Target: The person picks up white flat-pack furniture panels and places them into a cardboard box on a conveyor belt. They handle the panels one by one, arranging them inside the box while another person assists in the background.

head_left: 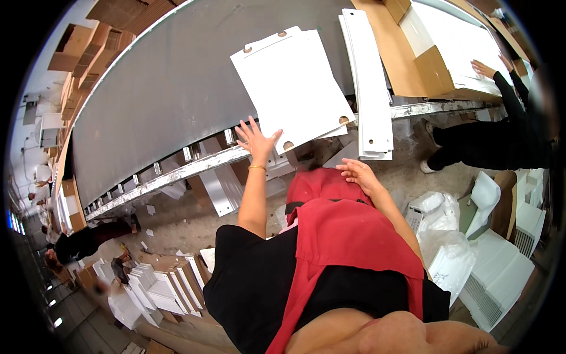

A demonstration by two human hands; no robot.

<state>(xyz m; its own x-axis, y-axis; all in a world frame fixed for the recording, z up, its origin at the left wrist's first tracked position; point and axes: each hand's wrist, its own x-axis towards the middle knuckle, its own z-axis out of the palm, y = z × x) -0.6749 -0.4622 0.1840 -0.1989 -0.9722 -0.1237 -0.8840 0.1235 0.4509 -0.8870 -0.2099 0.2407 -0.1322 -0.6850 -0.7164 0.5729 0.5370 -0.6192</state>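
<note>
My left hand [257,143] is spread open beside the near left edge of a stack of white panels [298,88]. Its thumb comes up close to that edge; whether it touches is hard to tell. The panels have small brown-backed cutouts near their ends, and the near end juts out past the table's edge. In front of my red apron [359,236], my right hand [361,176] hovers with its fingers extended and holds nothing. To the right of the panels lies a pile of long narrow white boards [368,88], with small holes at both ends.
A grey conveyor belt [159,100] runs to the far left along a worn white rail [171,178]. At the right, a co-worker's hands [483,69] rest on white panels in an open cardboard box [433,68]. White parts in clear plastic [451,253] stand behind me, right; stacked boards [159,289] behind, left.
</note>
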